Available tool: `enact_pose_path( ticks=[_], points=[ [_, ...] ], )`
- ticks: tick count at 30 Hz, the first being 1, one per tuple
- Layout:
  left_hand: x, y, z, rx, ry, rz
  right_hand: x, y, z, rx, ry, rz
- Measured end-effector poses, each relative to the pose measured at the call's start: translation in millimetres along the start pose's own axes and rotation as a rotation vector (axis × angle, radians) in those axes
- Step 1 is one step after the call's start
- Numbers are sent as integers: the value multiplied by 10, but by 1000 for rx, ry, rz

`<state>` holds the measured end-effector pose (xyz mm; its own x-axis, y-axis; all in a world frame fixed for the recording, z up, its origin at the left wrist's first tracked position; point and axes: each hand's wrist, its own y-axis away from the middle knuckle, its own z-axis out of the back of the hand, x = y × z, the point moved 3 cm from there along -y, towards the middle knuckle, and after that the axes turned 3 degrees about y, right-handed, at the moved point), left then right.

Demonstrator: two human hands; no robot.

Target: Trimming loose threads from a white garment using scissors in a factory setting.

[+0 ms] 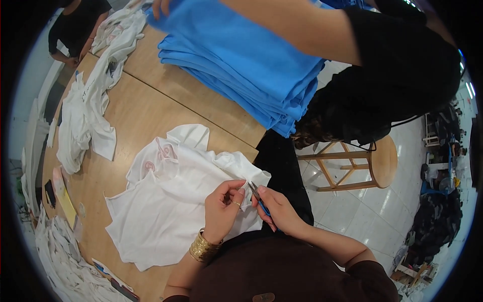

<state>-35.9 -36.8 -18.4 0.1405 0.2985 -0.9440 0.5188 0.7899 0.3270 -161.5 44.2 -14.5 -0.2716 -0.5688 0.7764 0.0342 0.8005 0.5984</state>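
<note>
A white garment (166, 201) with pinkish printed marks lies spread on the wooden table in front of me. My left hand (224, 206) pinches the garment's edge near its right side, thumb and fingers pressed together. In my right hand (279, 209) is a pair of thread snips (262, 205) with blue handles. Their metal tips point up and left, close to the fabric edge by my left fingertips. Whether the blades touch a thread is too small to tell.
Beyond the garment, a co-worker's arm (302, 30) reaches over a stack of blue folded fabric (241, 70). More white garments (90, 110) lie along the table's left. A wooden stool (382, 161) stands at right. Another person (78, 30) is at far left. A yellow pad (65, 199) lies left.
</note>
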Motion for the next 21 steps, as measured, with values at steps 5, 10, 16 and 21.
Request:
enact_pose_path(
  ticks=[5,10,16,21],
  points=[
    [7,-4,-1,-6,-39,-23,13,-12,-2,-17,23,0],
    [21,-9,-5,-12,-41,-40,-4,-40,-8,-67,105,54],
    [29,-3,-22,-11,-31,-72,-29,-78,-6,-242,322,211],
    [67,-20,-29,38,26,-58,-39,-134,23,-277,349,208]
  ],
)
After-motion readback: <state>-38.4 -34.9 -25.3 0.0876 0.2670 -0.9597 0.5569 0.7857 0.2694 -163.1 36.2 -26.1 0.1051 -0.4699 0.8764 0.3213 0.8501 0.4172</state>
